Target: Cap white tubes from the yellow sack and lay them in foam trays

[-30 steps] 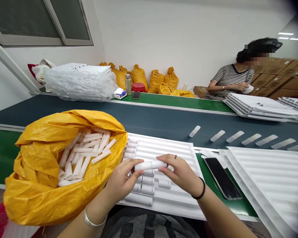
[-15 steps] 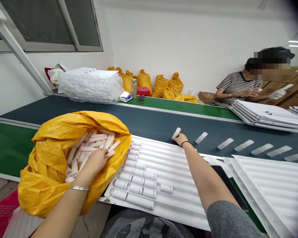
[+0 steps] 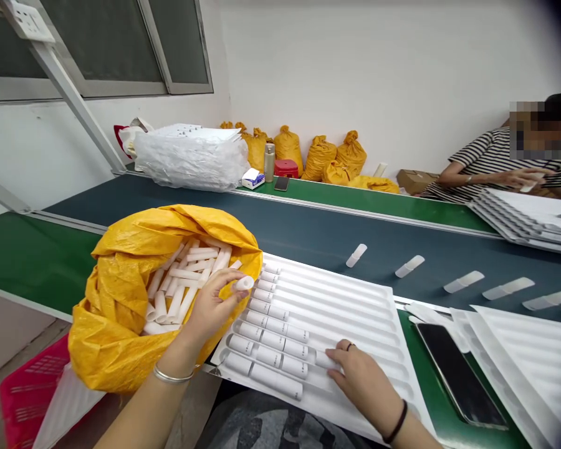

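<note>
My left hand [image 3: 217,305] pinches a plain white tube [image 3: 244,284], its hollow end facing me, at the right rim of a yellow woven sack [image 3: 121,240]. Inside the sack lie many loose white tubes [image 3: 187,274]. My right hand [image 3: 362,380] has thumb and fingers on a short white tube [image 3: 321,358] lying in a groove of a white ridged tray [image 3: 369,312]. Printed white tubes [image 3: 272,340] fill the left ends of the tray's grooves. Beyond it, a white tube [image 3: 356,255] stands tilted-looking on the dark conveyor belt [image 3: 303,231].
More tubes [image 3: 410,266] line the belt to the right. A black phone [image 3: 458,374] lies beside stacked white trays [image 3: 523,362]. Across the belt are a plastic-wrapped bundle [image 3: 191,156], a bottle [image 3: 269,163] and a co-worker [image 3: 481,159] handling something white. A red basket [image 3: 32,386] sits low at left.
My right hand has let go of the tube on the belt and come back to a tube in the tray. My left hand has lifted a tube from the sack. The view has turned left.
</note>
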A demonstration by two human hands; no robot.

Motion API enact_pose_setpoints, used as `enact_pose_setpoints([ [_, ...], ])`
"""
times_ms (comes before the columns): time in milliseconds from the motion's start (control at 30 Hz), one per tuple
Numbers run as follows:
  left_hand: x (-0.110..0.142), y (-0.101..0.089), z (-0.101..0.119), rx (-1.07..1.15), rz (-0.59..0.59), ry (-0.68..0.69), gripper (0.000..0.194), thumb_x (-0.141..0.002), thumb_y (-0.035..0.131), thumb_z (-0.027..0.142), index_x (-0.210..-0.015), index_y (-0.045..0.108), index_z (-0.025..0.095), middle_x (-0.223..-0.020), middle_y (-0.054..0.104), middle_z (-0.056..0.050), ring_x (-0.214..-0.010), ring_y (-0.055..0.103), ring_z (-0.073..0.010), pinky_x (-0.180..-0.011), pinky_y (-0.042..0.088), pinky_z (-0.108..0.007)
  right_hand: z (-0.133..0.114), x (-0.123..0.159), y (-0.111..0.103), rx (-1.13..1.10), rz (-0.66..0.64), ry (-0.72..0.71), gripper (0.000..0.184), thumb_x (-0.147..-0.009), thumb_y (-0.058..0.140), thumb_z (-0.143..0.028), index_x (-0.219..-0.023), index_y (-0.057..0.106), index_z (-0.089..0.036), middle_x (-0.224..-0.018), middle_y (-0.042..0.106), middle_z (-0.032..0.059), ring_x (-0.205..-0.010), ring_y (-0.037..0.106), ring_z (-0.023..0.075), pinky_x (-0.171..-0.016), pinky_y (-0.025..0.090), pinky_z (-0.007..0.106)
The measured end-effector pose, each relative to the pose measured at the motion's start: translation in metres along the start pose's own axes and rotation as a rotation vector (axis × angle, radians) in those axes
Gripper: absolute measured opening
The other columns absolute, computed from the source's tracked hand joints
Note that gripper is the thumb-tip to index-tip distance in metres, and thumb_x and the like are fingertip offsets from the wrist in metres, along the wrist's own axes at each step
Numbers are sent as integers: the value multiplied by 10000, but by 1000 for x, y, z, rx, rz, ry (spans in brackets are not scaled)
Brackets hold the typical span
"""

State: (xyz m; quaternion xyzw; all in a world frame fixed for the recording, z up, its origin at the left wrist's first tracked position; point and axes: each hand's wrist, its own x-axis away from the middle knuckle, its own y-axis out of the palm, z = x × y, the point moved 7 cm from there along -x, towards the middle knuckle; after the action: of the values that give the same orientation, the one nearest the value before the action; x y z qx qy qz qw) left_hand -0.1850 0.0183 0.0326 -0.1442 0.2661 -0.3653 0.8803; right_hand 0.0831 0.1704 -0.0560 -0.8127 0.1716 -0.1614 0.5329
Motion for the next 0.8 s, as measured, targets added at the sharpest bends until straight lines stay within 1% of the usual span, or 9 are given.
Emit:
enact_pose_setpoints([
  [67, 3, 13, 11, 112, -7, 22, 225, -814, 646, 312, -1003, 627, 191, -1094, 603, -82, -1084, 559, -215, -986, 429, -366, -4, 10, -1, 16, 117, -10, 183, -698, 592, -66, -824, 668, -175, -891, 646, 100, -734, 646, 255, -660, 529, 379],
  [167, 9, 32, 28, 119, -48, 80, 213, -823, 644, 299, -1008, 635, 195, -1184, 551, -96, -1156, 519, -221, -1009, 417, -366, -5, 12, -26, -164, 252, -17, 174, -745, 595, -129, -913, 617, -170, -911, 636, 92, -776, 630, 241, -681, 536, 376],
  [267, 18, 55, 51, 24, -228, 192, 260, -885, 562, 258, -1140, 586, 216, -1195, 556, -83, -1165, 507, -197, -1024, 399, -356, -10, 6, -62, -459, 364, -28, 224, -863, 543, -230, -1080, 579, -191, -861, 646, 54, -713, 619, 184, -640, 534, 317],
  [333, 23, 65, 63, -65, -323, 262, 313, -911, 518, 236, -1224, 537, 229, -1143, 574, -73, -1114, 524, -183, -992, 417, -343, -22, 0, -83, -576, 425, -109, 272, -901, 522, -250, -1168, 566, -223, -909, 651, 49, -758, 625, 169, -672, 534, 299],
  [367, 26, 68, 67, -108, -339, 297, 333, -916, 510, 234, -1248, 524, 233, -1117, 573, -72, -1083, 531, -181, -967, 431, -337, -29, -3, -92, -596, 448, -169, 290, -904, 528, -245, -1192, 566, -239, -958, 647, 56, -819, 627, 173, -701, 533, 298],
  [467, 30, 66, 77, -213, -321, 384, 375, -921, 499, 235, -1296, 504, 234, -1066, 554, -80, -1000, 540, -183, -895, 463, -332, -51, -11, -109, -568, 453, -346, 326, -893, 548, -207, -1213, 574, -267, -1082, 602, 78, -986, 595, 198, -765, 533, 308],
  [633, 34, 60, 82, -305, -325, 408, 390, -934, 468, 240, -1323, 491, 237, -996, 557, -81, -918, 547, -185, -828, 484, -337, -77, -16, -114, -419, 360, -533, 398, -908, 478, -137, -1277, 538, -272, -1104, 546, 95, -1024, 564, 199, -831, 529, 349],
  [700, 34, 58, 84, -292, -335, 397, 404, -933, 473, 255, -1337, 477, 242, -1001, 566, -80, -931, 555, -187, -842, 485, -338, -85, -15, -114, -387, 361, -579, 414, -905, 478, -127, -1291, 524, -268, -1088, 543, 94, -1004, 562, 196, -825, 527, 349],
  [800, 31, 50, 80, -231, -301, 311, 470, -911, 520, 305, -1367, 433, 225, -1143, 575, -100, -1033, 557, -204, -882, 482, -325, -85, -16, -119, -414, 445, -555, 407, -893, 511, -122, -1271, 519, -271, -1060, 558, 83, -982, 564, 195, -818, 516, 347],
])
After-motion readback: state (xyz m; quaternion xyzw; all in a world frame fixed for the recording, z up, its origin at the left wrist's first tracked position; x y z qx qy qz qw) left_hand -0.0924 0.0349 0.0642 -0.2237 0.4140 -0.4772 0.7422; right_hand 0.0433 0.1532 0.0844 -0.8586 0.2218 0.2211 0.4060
